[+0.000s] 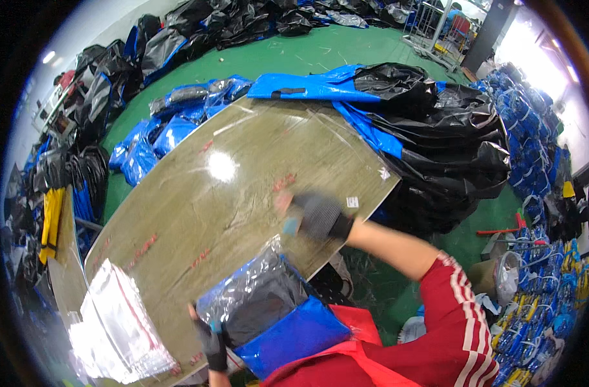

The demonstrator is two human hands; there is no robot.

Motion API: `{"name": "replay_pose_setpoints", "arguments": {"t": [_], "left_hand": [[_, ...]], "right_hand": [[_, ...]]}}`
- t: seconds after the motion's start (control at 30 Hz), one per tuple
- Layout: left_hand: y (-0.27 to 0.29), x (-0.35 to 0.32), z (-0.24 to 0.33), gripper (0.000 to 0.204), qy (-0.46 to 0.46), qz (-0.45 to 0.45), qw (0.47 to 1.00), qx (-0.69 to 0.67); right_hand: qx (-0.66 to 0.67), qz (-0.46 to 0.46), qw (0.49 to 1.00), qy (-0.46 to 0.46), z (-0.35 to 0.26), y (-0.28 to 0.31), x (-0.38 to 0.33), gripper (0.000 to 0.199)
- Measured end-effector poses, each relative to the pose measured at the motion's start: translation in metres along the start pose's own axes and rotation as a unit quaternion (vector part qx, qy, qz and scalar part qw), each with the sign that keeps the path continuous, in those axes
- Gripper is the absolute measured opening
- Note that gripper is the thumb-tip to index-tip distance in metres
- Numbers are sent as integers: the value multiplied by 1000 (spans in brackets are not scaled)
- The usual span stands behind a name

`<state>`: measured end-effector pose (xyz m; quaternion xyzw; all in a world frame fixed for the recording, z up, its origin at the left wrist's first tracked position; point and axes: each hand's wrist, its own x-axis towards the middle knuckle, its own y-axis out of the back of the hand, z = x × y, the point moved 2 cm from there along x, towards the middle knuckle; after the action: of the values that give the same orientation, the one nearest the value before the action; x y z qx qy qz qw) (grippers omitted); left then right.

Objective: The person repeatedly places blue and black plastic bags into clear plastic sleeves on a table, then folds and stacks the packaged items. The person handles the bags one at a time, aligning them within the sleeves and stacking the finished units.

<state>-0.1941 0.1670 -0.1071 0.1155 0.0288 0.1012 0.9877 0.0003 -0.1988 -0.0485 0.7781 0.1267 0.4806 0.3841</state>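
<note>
A clear plastic bag [252, 293] with folded black and blue sheeting inside lies at the table's near edge, close to my body. My left hand [212, 342], in a dark fingerless glove, grips the left side of this package. Above the tabletop, beyond the package, my right hand [317, 216] is smeared by motion. It wears a grey and black glove, and something teal shows at its fingers. Whether those fingers are closed cannot be made out. The brown table [243, 168] has red marks and a shiny surface.
A stack of clear plastic bags [117, 329] lies at the table's left. Blue and black sheeting [430, 129] drapes over the far right edge. Bagged blue packages [172, 135] sit beyond the far left edge. Tied blue bundles [527, 142] are piled at right on the green floor [294, 51].
</note>
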Motion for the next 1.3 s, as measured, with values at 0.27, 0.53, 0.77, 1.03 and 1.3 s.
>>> {"name": "replay_pose_setpoints", "arguments": {"t": [0.27,0.53,0.77,1.03,1.3], "left_hand": [[-24,17,-1,51,234,-86,961,-116],[-14,282,23,55,267,-63,748,-605],[-142,249,104,75,32,-442,854,-273],[-259,79,137,72,-47,-478,875,-56],[-241,53,147,69,-85,-412,907,-1]], "right_hand": [[-578,-35,701,-416,348,165,-11,40],[-450,20,889,-78,32,251,78,19],[53,-117,891,-435,-216,200,-106,39],[46,-96,923,-371,-180,131,-139,56],[-350,10,690,-633,41,83,-92,63]]}}
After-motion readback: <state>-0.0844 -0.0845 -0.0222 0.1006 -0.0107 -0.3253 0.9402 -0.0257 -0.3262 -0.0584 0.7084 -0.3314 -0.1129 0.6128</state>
